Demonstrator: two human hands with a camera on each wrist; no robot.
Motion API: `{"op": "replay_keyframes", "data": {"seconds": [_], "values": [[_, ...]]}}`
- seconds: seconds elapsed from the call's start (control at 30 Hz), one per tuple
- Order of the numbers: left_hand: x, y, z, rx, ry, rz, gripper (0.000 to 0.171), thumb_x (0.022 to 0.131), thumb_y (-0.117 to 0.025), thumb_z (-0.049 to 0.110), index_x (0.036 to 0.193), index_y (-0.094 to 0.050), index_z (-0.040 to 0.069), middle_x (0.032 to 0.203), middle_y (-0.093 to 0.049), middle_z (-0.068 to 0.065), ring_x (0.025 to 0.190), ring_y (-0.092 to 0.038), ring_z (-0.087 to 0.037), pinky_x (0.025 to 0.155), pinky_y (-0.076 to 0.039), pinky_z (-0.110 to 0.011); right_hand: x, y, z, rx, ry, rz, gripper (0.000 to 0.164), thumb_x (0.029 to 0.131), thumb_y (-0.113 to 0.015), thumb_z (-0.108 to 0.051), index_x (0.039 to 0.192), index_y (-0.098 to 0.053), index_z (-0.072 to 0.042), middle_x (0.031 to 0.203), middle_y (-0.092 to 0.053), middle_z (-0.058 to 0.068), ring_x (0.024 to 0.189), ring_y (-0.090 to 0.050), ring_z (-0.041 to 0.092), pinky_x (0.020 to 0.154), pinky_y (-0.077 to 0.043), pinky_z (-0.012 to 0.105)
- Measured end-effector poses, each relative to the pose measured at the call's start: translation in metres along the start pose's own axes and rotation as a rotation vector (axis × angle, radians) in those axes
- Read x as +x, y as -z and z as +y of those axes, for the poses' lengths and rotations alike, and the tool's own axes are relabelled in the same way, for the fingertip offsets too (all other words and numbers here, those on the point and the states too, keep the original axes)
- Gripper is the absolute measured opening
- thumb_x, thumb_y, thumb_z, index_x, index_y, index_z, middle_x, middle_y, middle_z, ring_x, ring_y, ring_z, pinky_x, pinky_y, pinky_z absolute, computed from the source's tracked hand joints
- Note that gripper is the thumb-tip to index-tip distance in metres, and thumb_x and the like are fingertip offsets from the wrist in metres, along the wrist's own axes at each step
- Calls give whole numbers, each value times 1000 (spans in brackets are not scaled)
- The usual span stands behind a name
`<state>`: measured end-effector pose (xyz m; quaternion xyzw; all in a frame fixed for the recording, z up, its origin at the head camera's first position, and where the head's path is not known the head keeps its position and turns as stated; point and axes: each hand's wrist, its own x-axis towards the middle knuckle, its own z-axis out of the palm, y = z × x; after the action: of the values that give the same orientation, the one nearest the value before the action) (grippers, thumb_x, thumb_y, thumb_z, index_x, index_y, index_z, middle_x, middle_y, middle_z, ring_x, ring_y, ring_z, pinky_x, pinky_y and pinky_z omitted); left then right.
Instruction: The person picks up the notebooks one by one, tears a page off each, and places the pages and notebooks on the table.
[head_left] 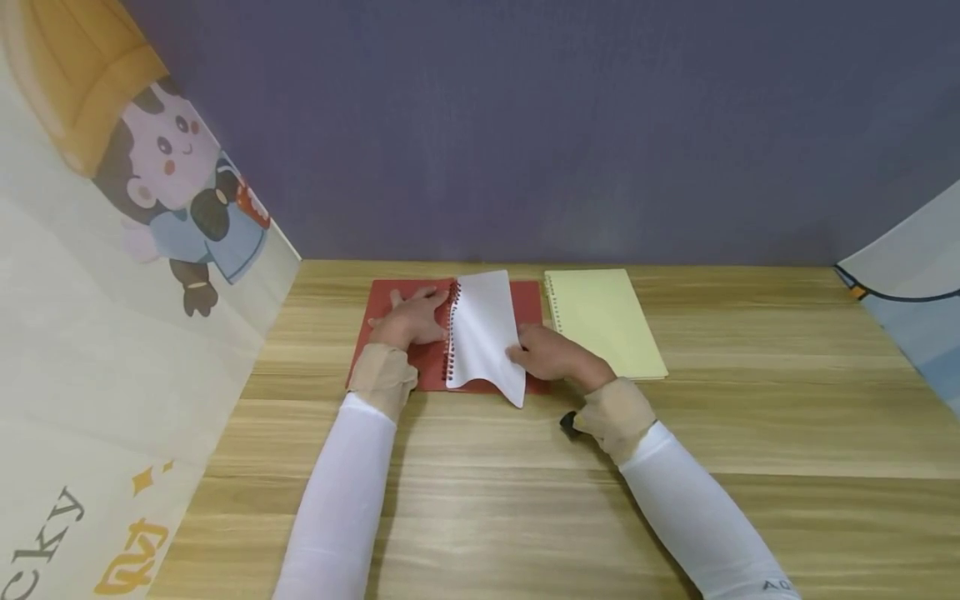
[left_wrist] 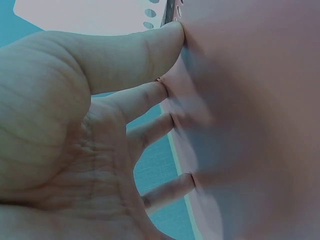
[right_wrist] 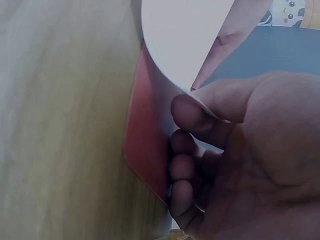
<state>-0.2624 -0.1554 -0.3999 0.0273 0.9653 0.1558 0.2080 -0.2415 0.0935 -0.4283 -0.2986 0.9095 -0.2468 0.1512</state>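
Bearing "cky", a wall panel (head_left: 97, 367) flanks the right grip (head_left: 553, 354) pinching paper (head_left: 483, 329), left grip (head_left: 414, 320) splayed on red (head_left: 432, 375).

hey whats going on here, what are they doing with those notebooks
A person is handling a white sheet in an open red spiral notebook. The left hand rests its spread fingers on the notebook's red left side, while the right hand pinches the sheet's right edge, leaving its lower edge curved. The sheet's left edge lies along the rings. A pale yellow spiral notebook lies to the right on the wooden table, in neither hand.
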Motion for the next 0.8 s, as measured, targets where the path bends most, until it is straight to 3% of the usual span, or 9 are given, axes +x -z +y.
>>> {"op": "replay_keyframes", "data": {"seconds": [0.17, 0.27, 0.4, 0.6, 0.7, 0.8], "values": [[0, 0, -1, 13, -3, -9, 73, 84, -54, 29, 146, -16, 38, 152, -3, 12, 133, 18, -40, 79, -5, -78, 0, 1, -2, -8, 30, -19, 29, 94, -41, -24, 70, -48, -9, 88, -46, 4, 74, -43, 20, 70, -37, 30], [1, 1, -1, 14, -3, -11, 73, 84, -54, 28, 146, -16, 38, 152, -3, 12, 133, 17, -40, 78, -5, -78, 0, 1, -2, -40, 58, -30, 31, 94, -41, -24, 68, -49, -10, 91, -46, 4, 78, -44, 19, 84, -35, 30], [1, 1, 0, 11, 3, -12, 74, 84, -53, 28, 146, -15, 39, 152, -2, 12, 133, 18, -39, 78, -5, -78, 1, 0, 0, -94, 84, -41, 36, 95, -41, -27, 63, -47, -10, 91, -45, 2, 80, -45, 17, 103, -16, 32], [0, 1, 2, 17, 10, -5, 74, 83, -55, 32, 146, -15, 39, 152, -2, 11, 133, 16, -40, 78, -6, -78, -1, 1, 0, -110, 75, -53, 37, 95, -40, -29, 64, -46, -9, 92, -44, 4, 85, -45, 21, 104, -13, 34], [-1, 2, 1, 12, 7, -8, 74, 84, -54, 29, 146, -16, 39, 152, -3, 10, 133, 17, -40, 79, -6, -78, -5, 4, -2, -99, 74, -103, 36, 95, -40, -30, 66, -49, -10, 113, -47, 13, 109, -45, 29, 106, -7, 36], [0, 2, 0, 14, 5, -16, 72, 85, -53, 27, 146, -15, 38, 152, -2, 11, 133, 17, -40, 78, -5, -78, -8, 7, -4, -65, 91, -150, 29, 95, -42, -29, 74, -56, -15, 137, -34, 19, 129, -30, 31, 106, -1, 36]]}}
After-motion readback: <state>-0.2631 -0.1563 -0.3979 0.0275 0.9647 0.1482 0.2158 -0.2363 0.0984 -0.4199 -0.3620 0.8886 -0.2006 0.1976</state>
